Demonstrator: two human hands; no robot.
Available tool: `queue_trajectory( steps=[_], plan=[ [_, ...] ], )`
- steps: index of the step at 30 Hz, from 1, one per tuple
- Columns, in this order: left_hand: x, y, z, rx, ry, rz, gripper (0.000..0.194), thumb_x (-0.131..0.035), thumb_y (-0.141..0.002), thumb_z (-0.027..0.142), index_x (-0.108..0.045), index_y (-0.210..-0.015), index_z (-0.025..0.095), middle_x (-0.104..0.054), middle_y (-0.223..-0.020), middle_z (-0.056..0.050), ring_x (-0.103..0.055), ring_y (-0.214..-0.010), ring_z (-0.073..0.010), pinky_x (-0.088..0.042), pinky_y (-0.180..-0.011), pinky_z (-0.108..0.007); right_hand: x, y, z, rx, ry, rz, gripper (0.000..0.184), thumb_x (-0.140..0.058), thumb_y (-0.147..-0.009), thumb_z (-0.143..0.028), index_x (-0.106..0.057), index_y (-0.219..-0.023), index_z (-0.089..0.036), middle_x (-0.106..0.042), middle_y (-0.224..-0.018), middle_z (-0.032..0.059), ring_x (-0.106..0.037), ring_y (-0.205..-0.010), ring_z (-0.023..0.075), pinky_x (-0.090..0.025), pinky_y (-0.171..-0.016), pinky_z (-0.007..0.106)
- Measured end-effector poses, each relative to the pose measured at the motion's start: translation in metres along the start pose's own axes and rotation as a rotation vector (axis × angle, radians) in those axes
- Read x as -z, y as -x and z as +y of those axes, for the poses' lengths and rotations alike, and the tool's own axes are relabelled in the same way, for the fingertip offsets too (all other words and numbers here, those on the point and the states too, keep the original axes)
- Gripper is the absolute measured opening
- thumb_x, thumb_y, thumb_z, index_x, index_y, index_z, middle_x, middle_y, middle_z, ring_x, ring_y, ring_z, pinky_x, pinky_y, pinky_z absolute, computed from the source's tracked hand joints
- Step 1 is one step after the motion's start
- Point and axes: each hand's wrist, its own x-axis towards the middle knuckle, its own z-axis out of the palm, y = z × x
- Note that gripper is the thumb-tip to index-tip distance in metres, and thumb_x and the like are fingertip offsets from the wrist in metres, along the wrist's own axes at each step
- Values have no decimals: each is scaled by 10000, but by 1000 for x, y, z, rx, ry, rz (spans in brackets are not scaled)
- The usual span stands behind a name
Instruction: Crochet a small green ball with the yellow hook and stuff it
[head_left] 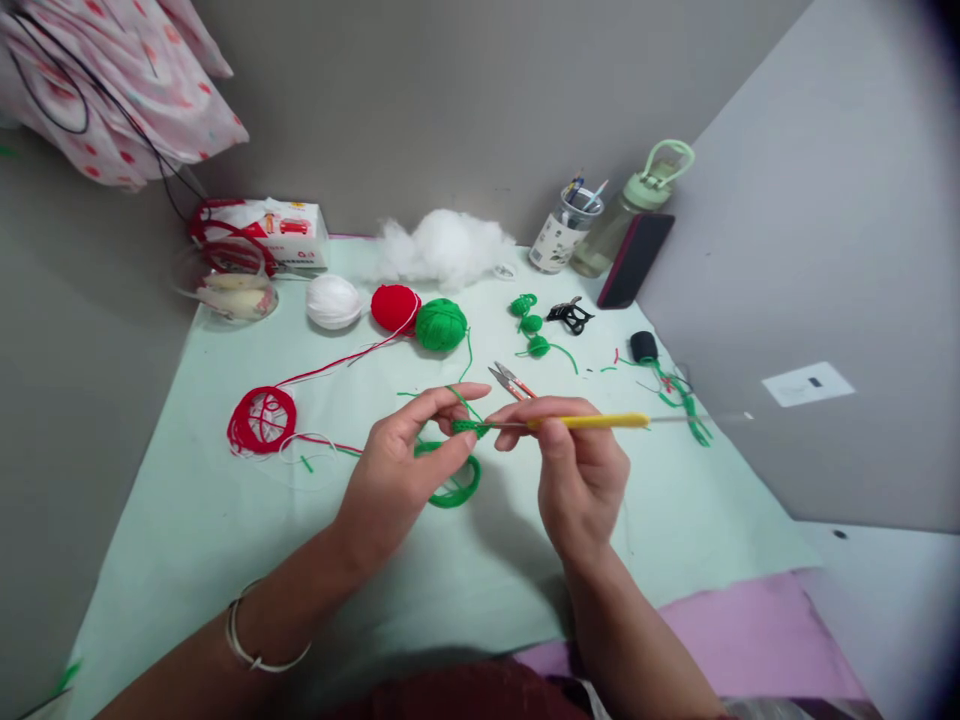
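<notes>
A small green crochet piece [466, 427] is pinched between the thumb and fingers of my left hand [409, 445]. Green yarn runs over that hand's raised index finger. My right hand [577, 465] grips a crochet hook [592, 422] by its yellow handle, and the thin metal tip meets the right end of the piece. A strand leads back toward the green yarn ball [441, 325]. Beneath the left hand lies a loop of green yarn [459, 492] on the table. Thread snips [510, 380] with orange-red handles lie just behind my right hand, partly covered by it.
Left of the hands lies a red yarn coil [262, 420]. Behind are a white ball [334, 302], a red ball [395, 308] and fluffy stuffing [450, 248]. Small green crocheted balls [531, 323], a black claw clip [571, 316], a phone [636, 262] and a bottle [615, 225] stand or lie right.
</notes>
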Motion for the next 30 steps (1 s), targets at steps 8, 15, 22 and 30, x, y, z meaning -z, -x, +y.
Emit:
queue_trajectory(
  steps=[8,15,22,30],
  plan=[
    [-3,2,4,-110,-195,73,330,-754,-875,199,-819,-1186,289,-667,-920,-6,-593,-961,-204,-438,-938,-325,1,6,-1,180,130,-49,248,-526,-1068,-163,-732,-1161,-266,-799,-1005,31,-727,-729,153,-627,-680,334],
    [-2,-2,-2,-171,-272,65,386,-714,-850,147,-801,-1211,253,-659,-891,4,-578,-916,-183,-452,-922,-317,0,4,6,351,219,-69,256,-551,-1048,-123,-709,-1214,-235,-796,-977,56,-769,-875,198,-645,-736,358],
    [-6,2,-4,-7,22,74,501,-823,-787,173,-779,-1274,283,-662,-907,16,-566,-816,-144,-481,-818,-282,1,12,8,592,690,-113,349,-664,-967,-71,-749,-1233,-280,-795,-1087,69,-773,-940,219,-644,-766,337],
    [5,-9,-2,237,472,-141,350,-837,-851,227,-830,-1201,235,-535,-697,51,-470,-657,-78,-493,-826,-236,1,-1,4,115,23,25,228,-560,-1070,-243,-785,-1077,-277,-777,-924,33,-685,-719,172,-589,-674,357]
  ],
)
